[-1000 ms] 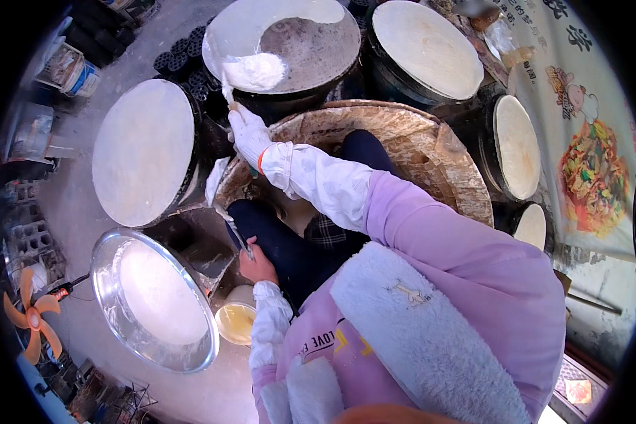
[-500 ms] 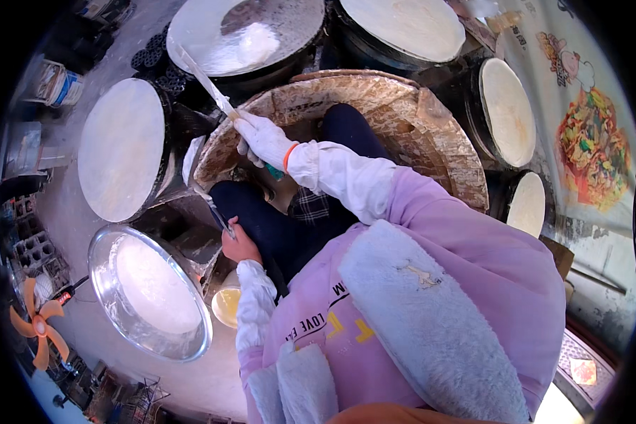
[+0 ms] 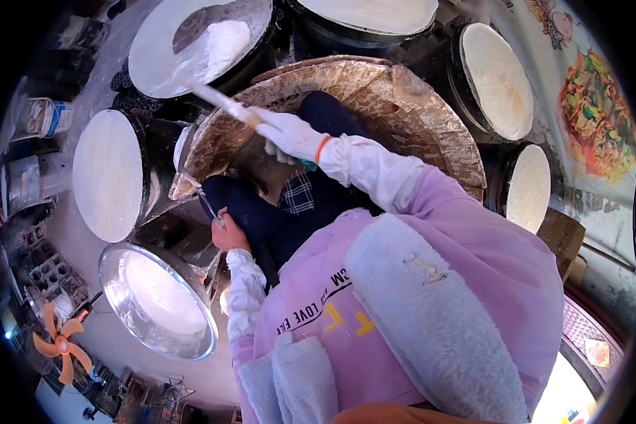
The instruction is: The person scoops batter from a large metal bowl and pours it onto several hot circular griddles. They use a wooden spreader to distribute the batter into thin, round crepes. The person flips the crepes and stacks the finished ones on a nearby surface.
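Right fingers [image 3: 275, 150] grip a scraper [image 3: 220, 101] slanting forward-left; left fingers [image 3: 223, 237] clasp a tool [image 3: 181, 150].

The right grip [image 3: 290, 136] has open air over the brown tub [image 3: 332, 81], its spreader [image 3: 222, 102] slanting across the rim toward the top griddle [image 3: 145, 56]. That raised rim blocks any low path there. The left grip [image 3: 230, 233] has less room: a dark trouser leg [image 3: 251, 219] lies just beside it, and its scraper [image 3: 184, 150] narrows the gap between tub and left griddle [image 3: 106, 177].
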Action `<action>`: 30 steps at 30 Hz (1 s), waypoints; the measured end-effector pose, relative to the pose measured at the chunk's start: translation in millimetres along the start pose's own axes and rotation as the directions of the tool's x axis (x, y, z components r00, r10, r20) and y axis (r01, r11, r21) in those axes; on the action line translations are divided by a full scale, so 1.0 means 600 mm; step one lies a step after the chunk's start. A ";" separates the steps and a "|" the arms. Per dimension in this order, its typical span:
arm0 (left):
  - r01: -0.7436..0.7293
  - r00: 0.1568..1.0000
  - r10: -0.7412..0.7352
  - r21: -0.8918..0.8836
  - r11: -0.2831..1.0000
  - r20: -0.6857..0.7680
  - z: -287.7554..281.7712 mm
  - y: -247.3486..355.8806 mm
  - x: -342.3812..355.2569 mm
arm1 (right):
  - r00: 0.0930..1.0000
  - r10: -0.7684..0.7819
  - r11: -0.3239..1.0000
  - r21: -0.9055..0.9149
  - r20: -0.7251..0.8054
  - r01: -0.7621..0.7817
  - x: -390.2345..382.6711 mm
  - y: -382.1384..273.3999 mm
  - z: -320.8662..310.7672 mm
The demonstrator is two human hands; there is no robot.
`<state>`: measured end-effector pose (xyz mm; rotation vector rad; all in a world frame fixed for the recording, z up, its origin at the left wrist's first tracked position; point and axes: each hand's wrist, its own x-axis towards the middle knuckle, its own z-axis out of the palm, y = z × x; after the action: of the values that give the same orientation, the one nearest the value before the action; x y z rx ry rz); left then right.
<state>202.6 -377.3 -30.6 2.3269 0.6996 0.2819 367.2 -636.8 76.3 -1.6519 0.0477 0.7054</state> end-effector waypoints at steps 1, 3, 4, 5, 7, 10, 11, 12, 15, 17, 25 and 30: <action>0.000 1.000 0.000 0.017 1.000 -0.011 -0.002 -0.001 0.000 | 0.996 0.032 0.998 -0.055 -0.084 -0.037 -0.009 -0.010 -0.015; -0.004 1.000 0.004 0.038 0.999 -0.023 0.002 0.005 -0.003 | 0.981 0.005 0.991 -0.130 -0.193 -0.030 -0.011 -0.007 -0.084; 0.011 1.000 -0.011 0.044 0.999 -0.008 0.004 0.012 -0.005 | 0.975 0.049 0.987 -0.137 -0.216 -0.080 -0.015 -0.028 -0.127; 0.023 1.000 -0.023 0.054 0.998 0.001 0.000 0.020 -0.005 | 0.982 0.014 0.983 -0.176 -0.187 -0.048 -0.012 -0.037 -0.167; 0.029 1.000 -0.029 0.058 0.998 0.008 0.000 0.028 -0.005 | 0.987 -0.065 0.987 -0.156 -0.148 0.041 0.004 -0.056 -0.212; 0.020 1.000 -0.020 0.042 0.999 0.013 0.005 0.025 -0.001 | 1.000 -0.007 0.994 -0.109 -0.005 0.007 0.007 -0.067 -0.191; 0.027 1.000 -0.027 0.034 0.999 0.014 0.012 0.020 -0.001 | 0.998 0.015 0.992 -0.123 0.065 -0.007 -0.006 -0.057 -0.180; 0.035 0.999 -0.035 0.026 0.999 0.015 0.017 0.015 -0.001 | 0.990 -0.021 0.995 -0.089 0.139 0.034 -0.008 -0.021 -0.179; 0.014 1.000 -0.014 0.017 1.000 0.028 0.018 0.013 0.001 | 0.995 0.040 0.990 -0.128 -0.092 -0.052 -0.004 0.003 -0.199; 0.001 1.000 -0.002 0.019 1.000 0.019 0.015 0.022 0.001 | 0.981 -0.013 0.991 -0.130 -0.193 -0.013 0.020 -0.011 -0.230; -0.007 1.000 0.005 0.101 0.995 0.020 0.008 0.027 0.009 | 0.745 -0.565 0.599 -0.797 -0.354 0.076 0.195 -0.073 -0.227; 0.027 0.999 -0.030 0.070 0.997 0.041 0.014 0.027 0.013 | 0.747 -0.508 0.645 -0.764 -0.428 0.001 0.193 -0.031 -0.222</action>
<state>218.9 -387.7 -25.9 2.3797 0.7326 0.1979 524.2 -712.8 43.3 -2.5597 -0.0283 -0.1521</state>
